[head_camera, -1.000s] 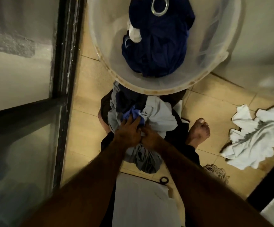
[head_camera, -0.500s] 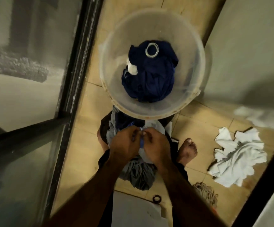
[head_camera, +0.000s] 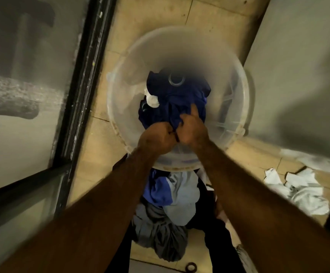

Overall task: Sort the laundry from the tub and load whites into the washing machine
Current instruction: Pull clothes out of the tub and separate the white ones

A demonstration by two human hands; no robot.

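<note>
A translucent round tub (head_camera: 237,107) stands on the tiled floor ahead of me. Inside lies a dark blue garment (head_camera: 180,99) with a metal ring on top and a small white piece (head_camera: 152,100) at its left. Both my hands reach over the tub's near rim. My right hand (head_camera: 191,129) grips a fold of the blue garment, one finger pointing up. My left hand (head_camera: 156,137) is curled tight against it; what it holds is hidden. A white pile (head_camera: 302,192) lies on the floor at right.
A heap of grey, pale and blue clothes (head_camera: 172,205) lies on the floor between me and the tub. A dark-framed glass door (head_camera: 81,95) runs along the left. A pale wall (head_camera: 298,66) is on the right. A small black ring (head_camera: 190,267) lies on the floor.
My hands left the heap of coloured clothes on the floor and moved forward into the tub, where the right one took hold of the dark blue garment. The view tilted forward.
</note>
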